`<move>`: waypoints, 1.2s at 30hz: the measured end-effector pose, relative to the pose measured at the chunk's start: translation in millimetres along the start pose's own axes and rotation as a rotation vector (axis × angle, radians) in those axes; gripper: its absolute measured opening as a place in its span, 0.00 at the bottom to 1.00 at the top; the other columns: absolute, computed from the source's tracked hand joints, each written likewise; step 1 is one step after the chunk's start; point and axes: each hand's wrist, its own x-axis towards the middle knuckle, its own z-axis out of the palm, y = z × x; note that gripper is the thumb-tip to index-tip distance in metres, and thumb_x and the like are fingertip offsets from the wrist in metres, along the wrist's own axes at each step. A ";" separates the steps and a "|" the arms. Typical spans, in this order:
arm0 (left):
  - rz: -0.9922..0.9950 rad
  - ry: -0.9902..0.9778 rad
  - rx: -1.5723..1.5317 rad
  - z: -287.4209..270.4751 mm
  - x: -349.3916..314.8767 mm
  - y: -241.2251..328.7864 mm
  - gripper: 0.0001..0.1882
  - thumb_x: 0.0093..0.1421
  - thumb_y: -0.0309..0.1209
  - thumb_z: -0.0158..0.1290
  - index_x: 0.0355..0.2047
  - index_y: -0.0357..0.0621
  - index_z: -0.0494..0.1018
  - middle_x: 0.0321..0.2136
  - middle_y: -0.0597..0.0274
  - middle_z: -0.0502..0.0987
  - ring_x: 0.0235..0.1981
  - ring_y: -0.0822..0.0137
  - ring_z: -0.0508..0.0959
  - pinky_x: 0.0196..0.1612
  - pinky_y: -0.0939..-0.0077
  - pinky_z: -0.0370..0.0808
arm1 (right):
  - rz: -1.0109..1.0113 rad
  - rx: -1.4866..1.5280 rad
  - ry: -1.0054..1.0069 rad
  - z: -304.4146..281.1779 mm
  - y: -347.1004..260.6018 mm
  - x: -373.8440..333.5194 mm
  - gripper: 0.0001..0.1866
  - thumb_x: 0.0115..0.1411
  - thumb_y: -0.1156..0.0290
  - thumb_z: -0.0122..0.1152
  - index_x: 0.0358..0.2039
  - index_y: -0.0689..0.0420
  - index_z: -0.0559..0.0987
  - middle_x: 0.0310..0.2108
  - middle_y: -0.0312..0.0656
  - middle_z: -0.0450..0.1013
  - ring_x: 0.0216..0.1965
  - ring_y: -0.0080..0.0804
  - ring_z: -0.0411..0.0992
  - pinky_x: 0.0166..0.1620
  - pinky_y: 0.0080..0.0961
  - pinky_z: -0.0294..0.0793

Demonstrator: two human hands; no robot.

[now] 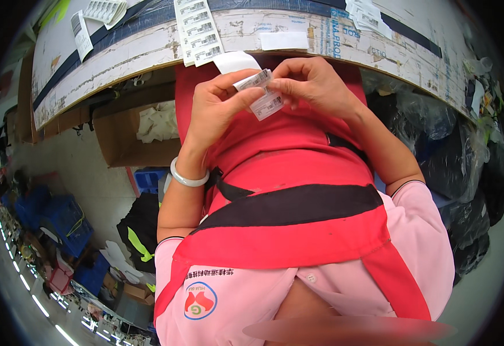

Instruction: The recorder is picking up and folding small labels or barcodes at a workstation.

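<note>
Just in front of the table edge, my left hand [214, 109] grips a folded strip of printed white labels [267, 106] between thumb and fingers. Its blank white end [237, 61] reaches up over the table's edge. My right hand [320, 86] is closed in a pinch at the strip's right side, thumb and forefinger meeting at the label edge. Whether a label is lifted off its backing there is too small to tell. Both hands are above the red apron [275, 153] on my lap.
The worn table [142, 72] carries long label sheets [197, 32], a blank white strip [284, 40], and label stacks at right [368, 17] and left [105, 10]. Below left stands an open cardboard box [111, 144] holding pale cloth. Dark clothing in clear plastic bags [436, 144] lies at right.
</note>
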 end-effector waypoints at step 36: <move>0.075 -0.044 0.219 -5.1 5.1 -21.2 0.12 0.64 0.32 0.55 0.40 0.35 0.81 0.32 0.63 0.81 0.31 0.78 0.76 0.33 0.83 0.73 | -0.684 -1.031 0.366 -31.0 11.7 42.4 0.37 0.50 0.71 0.70 0.61 0.44 0.68 0.46 0.37 0.75 0.50 0.40 0.70 0.56 0.34 0.68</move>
